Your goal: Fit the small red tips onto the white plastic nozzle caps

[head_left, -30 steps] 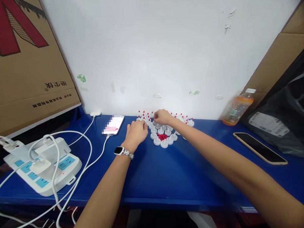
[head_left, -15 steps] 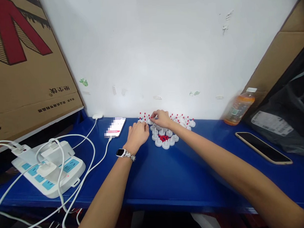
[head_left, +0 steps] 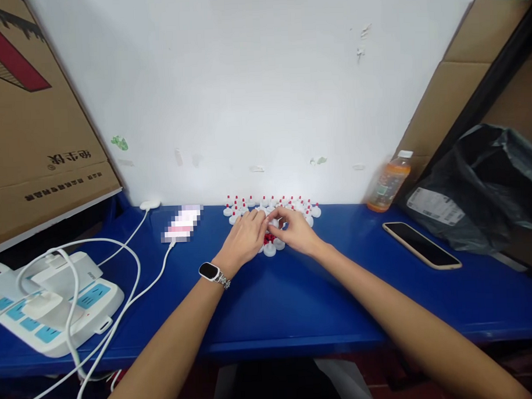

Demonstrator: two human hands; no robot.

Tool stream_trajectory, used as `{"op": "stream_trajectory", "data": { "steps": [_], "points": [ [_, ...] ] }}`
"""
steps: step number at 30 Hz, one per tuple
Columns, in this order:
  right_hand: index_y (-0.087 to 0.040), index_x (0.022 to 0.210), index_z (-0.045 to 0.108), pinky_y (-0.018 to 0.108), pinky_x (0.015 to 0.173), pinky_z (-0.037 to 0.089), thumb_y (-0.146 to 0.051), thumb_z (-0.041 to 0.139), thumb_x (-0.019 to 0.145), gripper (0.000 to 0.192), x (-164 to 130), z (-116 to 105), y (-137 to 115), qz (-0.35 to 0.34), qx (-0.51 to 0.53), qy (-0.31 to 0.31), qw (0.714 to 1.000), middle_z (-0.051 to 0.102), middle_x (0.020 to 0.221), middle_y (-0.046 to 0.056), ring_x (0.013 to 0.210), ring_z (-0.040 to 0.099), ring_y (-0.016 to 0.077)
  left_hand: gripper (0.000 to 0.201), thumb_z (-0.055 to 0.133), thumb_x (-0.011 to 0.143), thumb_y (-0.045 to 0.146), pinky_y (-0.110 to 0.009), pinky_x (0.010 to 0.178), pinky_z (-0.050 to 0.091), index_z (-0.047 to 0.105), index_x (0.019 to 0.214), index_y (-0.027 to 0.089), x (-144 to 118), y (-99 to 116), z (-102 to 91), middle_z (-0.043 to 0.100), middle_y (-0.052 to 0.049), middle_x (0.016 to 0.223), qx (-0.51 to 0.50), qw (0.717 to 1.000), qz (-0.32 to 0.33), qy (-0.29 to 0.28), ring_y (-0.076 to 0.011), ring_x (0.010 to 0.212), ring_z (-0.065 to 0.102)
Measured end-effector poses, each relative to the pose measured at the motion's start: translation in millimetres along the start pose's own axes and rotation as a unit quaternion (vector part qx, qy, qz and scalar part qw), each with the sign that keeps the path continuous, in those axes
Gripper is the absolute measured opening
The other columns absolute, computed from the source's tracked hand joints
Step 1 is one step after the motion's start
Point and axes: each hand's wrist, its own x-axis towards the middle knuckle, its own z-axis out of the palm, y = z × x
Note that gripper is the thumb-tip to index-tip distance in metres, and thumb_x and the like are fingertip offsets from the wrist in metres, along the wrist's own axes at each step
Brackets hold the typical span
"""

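Observation:
Several small white caps with red tips stand in rows at the back of the blue table, against the white wall. In front of them, more white caps ring a little heap of red bits. My left hand, with a watch on its wrist, and my right hand meet over this group. The right fingertips pinch one white cap. My left fingertips touch the same spot, but their grip is hidden.
A lit phone on a white cable lies left of the caps. A power strip with plugs sits far left under a cardboard box. At right are a dark phone, an orange drink bottle and a black bag.
My right hand has drawn back from the far rows toward me, and the left hand has shifted right to meet it. The camera has turned a little to the right.

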Motion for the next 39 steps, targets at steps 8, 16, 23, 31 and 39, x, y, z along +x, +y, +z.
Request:
{"op": "stream_trajectory", "data": {
  "steps": [8, 16, 23, 31, 39],
  "points": [
    [-0.021, 0.091, 0.059, 0.037, 0.087, 0.047, -0.009, 0.051, 0.087, 0.015, -1.1, -6.4, -12.8, -0.149, -0.127, 0.086, 0.977, 0.064, 0.098, 0.007, 0.097, 0.058, 0.0225, 0.034, 0.028, 0.104, 0.034, -0.030, 0.067, 0.037, 0.049, 0.081, 0.020, 12.6, 13.2, 11.3, 0.057, -0.001, 0.075, -0.231, 0.963, -0.112, 0.085, -0.0159, 0.069, 0.052],
    [-0.020, 0.088, 0.060, 0.037, 0.081, 0.044, -0.010, 0.047, 0.091, 0.017, -3.9, -2.1, -19.8, -0.169, -0.261, 0.116, 0.943, 0.063, 0.102, 0.010, 0.093, 0.053, 0.0239, 0.033, 0.041, 0.094, 0.041, -0.026, 0.056, 0.033, 0.045, 0.069, 0.019, 19.7, 20.0, 17.8, 0.043, 0.003, 0.061, -0.508, 0.834, -0.213, 0.044, -0.0108, 0.055, 0.039],
    [-0.022, 0.080, 0.056, 0.034, 0.078, 0.045, -0.010, 0.053, 0.082, 0.012, -4.6, -20.0, 5.2, -0.030, -0.152, 0.191, 0.969, 0.056, 0.092, 0.005, 0.086, 0.054, 0.0204, 0.038, 0.034, 0.098, 0.036, -0.027, 0.058, 0.036, 0.037, 0.063, 0.021, 12.1, -6.2, -3.6, 0.039, 0.002, 0.059, -0.334, 0.919, -0.202, 0.062, -0.0124, 0.057, 0.038],
    [-0.021, 0.083, 0.068, 0.035, 0.085, 0.045, -0.028, 0.066, 0.078, 0.009, 3.1, -10.5, 15.6, 0.038, -0.079, 0.162, 0.983, 0.054, 0.085, 0.002, 0.086, 0.056, 0.0199, 0.032, 0.036, 0.101, 0.038, -0.041, 0.091, 0.043, 0.064, 0.107, 0.022, 1.0, -9.3, 10.6, 0.057, -0.007, 0.099, -0.040, 0.997, -0.015, -0.059, -0.0239, 0.096, 0.053],
    [-0.017, 0.082, 0.070, 0.027, 0.073, 0.047, -0.021, 0.063, 0.081, 0.009, 62.8, 17.9, 19.9, 0.056, -0.050, 0.057, 0.996, 0.071, 0.079, 0.003, 0.076, 0.063, 0.0154, 0.017, 0.049, 0.093, 0.029, -0.031, 0.072, 0.045, 0.063, 0.091, 0.019, -1.1, -38.7, -9.9, 0.063, -0.004, 0.084, -0.126, 0.985, -0.100, -0.061, -0.0177, 0.075, 0.058]
  ]
}}
